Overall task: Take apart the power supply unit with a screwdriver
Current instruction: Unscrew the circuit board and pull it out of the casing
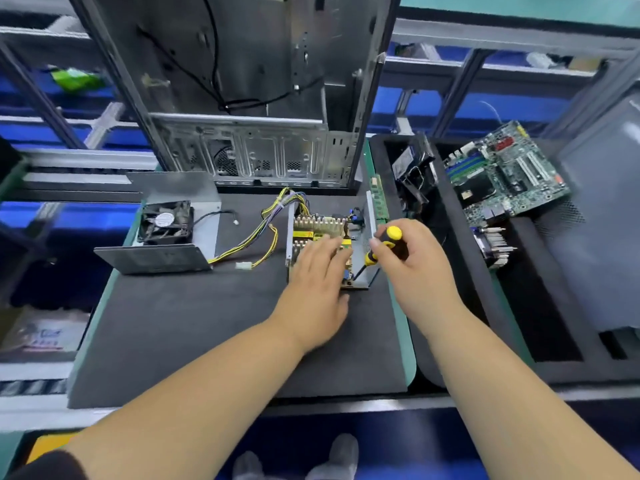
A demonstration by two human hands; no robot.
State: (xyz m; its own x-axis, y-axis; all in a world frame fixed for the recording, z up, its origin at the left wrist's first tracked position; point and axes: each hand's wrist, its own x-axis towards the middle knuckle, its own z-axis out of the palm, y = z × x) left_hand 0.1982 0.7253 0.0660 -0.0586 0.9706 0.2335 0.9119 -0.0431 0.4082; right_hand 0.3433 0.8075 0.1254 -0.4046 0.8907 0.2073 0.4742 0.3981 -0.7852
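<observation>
Power supply unit (325,230) under left hand (317,282)

The power supply unit (370,233) has bare grey metal walls; the mat (194,327) looks matt, dark foam. The screwdriver (384,245) handle is glossy plastic.

Before you a dark grey foam mat (194,327) covers a green-edged workbench (411,362). Beyond the grip, an open silver metal computer case (249,98) stands upright. To its right lies a black foam compartment tray (519,306). Behind run grey metal rack rails (485,39) with blue plastic bins (512,109). Below, the floor looks blue (398,445).
</observation>
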